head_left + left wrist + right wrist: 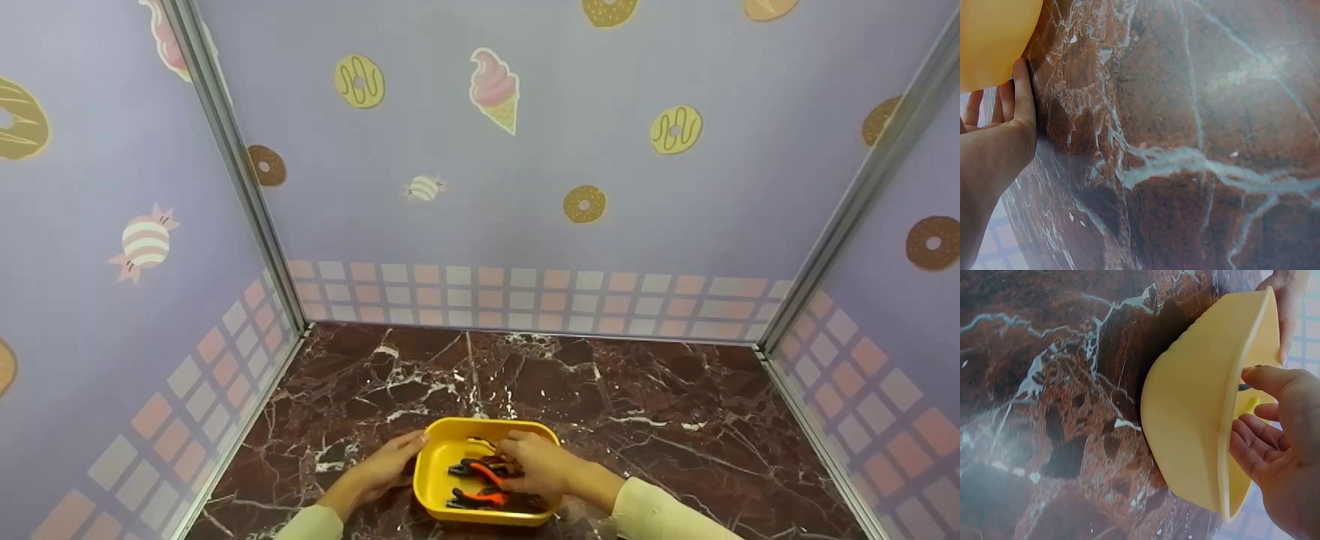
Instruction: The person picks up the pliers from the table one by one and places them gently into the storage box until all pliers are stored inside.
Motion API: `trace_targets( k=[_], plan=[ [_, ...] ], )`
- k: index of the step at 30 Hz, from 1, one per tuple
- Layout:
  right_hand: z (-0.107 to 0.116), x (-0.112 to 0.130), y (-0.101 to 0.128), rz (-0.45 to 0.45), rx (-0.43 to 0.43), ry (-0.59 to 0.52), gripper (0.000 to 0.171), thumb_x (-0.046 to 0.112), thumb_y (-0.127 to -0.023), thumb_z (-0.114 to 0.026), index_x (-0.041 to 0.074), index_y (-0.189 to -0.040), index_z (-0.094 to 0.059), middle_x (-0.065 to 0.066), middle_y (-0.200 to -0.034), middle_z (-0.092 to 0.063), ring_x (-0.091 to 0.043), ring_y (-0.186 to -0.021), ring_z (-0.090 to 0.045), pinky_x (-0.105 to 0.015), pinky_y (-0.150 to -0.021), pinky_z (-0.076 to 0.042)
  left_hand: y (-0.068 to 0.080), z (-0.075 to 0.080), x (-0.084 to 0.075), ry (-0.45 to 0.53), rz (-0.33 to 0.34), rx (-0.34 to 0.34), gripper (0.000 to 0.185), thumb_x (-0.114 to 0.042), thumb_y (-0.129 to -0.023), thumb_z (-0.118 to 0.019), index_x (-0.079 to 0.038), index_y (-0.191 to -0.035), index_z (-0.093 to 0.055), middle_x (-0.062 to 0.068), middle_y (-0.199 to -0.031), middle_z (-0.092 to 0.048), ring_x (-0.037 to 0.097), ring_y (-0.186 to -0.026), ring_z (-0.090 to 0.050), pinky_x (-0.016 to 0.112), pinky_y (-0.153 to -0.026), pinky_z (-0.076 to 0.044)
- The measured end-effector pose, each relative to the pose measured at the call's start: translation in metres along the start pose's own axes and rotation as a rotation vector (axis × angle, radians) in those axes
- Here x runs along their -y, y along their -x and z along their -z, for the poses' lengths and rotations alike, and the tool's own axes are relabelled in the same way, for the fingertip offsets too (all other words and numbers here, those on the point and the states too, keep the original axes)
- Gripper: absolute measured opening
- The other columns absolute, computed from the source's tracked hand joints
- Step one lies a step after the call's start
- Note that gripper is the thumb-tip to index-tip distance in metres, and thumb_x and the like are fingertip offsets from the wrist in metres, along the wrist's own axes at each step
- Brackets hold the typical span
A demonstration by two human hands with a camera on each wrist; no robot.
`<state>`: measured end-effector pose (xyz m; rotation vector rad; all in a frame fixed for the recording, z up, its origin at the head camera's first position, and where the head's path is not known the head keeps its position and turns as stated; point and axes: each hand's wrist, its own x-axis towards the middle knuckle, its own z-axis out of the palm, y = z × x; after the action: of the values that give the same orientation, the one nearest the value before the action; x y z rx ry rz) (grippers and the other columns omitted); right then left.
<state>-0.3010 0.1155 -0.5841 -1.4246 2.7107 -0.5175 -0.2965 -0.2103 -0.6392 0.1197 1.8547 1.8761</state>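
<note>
Yellow rounded plastic tray (437, 480), on dark red marble tabletop (675, 420): your left hand (386, 469) rests open against its side; your right hand (536, 465), grip seemingly relaxed, reaches over black-and-orange clips (480, 495).

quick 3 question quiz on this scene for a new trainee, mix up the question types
1. True or false: the yellow tub sits on a marble-patterned table.
2. Which hand reaches into the tub, over the black and orange clips?
A. left hand
B. right hand
C. neither
3. Fill in: the left hand rests against the tub's outer ____.

Key
1. True.
2. B. The right hand's fingers are inside the rim, over the clips; whether they grip one cannot be told.
3. Wall. In the left wrist view its straight fingers lie against the side.
</note>
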Motion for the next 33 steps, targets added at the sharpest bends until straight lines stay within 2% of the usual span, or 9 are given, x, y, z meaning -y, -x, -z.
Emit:
trace_targets(
  k=[8,11,15,19,23,33],
  plan=[
    [0.011,-0.006,0.014,-0.034,0.006,0.036,0.038,0.031,-0.091,-0.086,0.007,-0.116,-0.071,-0.003,-0.103,-0.064,-0.007,-0.084,-0.058,-0.026,-0.074,-0.056,0.0,-0.002,0.001,-0.007,-0.004,-0.021,0.076,-0.042,-0.114,-0.047,0.011,-0.163,-0.023,0.035,-0.159,-0.039,0.042,-0.137,-0.055,0.057,-0.108,-0.053],
    [0.015,-0.009,0.02,-0.063,0.028,0.021,0.038,0.031,-0.092,-0.084,0.006,-0.118,-0.07,-0.006,-0.111,-0.066,-0.009,-0.087,-0.061,-0.03,-0.076,-0.058,0.001,-0.002,0.002,-0.012,-0.001,-0.023,0.077,-0.043,-0.114,-0.048,0.011,-0.163,-0.023,0.035,-0.159,-0.04,0.041,-0.137,-0.056,0.057,-0.107,-0.053],
    [0.022,-0.013,0.03,-0.054,0.029,0.019,0.037,0.03,-0.092,-0.084,0.006,-0.117,-0.07,-0.007,-0.112,-0.067,-0.009,-0.088,-0.064,-0.029,-0.077,-0.059,0.002,0.0,0.003,0.0,-0.012,0.001,0.074,-0.043,-0.115,-0.047,0.009,-0.163,-0.026,0.032,-0.154,-0.048,0.04,-0.134,-0.058,0.057,-0.107,-0.054],
    [0.03,-0.017,0.041,-0.033,0.0,0.028,0.035,0.028,-0.091,-0.085,0.006,-0.114,-0.07,-0.006,-0.11,-0.066,-0.009,-0.088,-0.065,-0.026,-0.076,-0.059,0.001,0.001,0.002,-0.004,-0.001,0.005,0.074,-0.043,-0.114,-0.047,0.008,-0.163,-0.026,0.031,-0.156,-0.046,0.04,-0.136,-0.057,0.056,-0.107,-0.054],
    [0.038,-0.023,0.05,-0.018,-0.036,0.065,0.035,0.028,-0.088,-0.087,0.009,-0.112,-0.07,-0.002,-0.105,-0.063,-0.008,-0.085,-0.06,-0.025,-0.073,-0.057,-0.001,0.001,0.0,-0.008,0.008,0.002,0.073,-0.043,-0.115,-0.047,0.007,-0.163,-0.027,0.031,-0.157,-0.045,0.04,-0.137,-0.056,0.056,-0.106,-0.054],
    [0.051,-0.037,0.069,0.013,-0.087,0.132,0.039,0.028,-0.086,-0.088,0.007,-0.114,-0.071,-0.003,-0.106,-0.065,-0.017,-0.094,-0.064,-0.037,-0.082,-0.062,-0.002,0.001,0.002,-0.003,0.002,-0.011,0.072,-0.044,-0.114,-0.047,0.007,-0.163,-0.03,0.029,-0.155,-0.049,0.037,-0.135,-0.057,0.057,-0.107,-0.053]
  ],
)
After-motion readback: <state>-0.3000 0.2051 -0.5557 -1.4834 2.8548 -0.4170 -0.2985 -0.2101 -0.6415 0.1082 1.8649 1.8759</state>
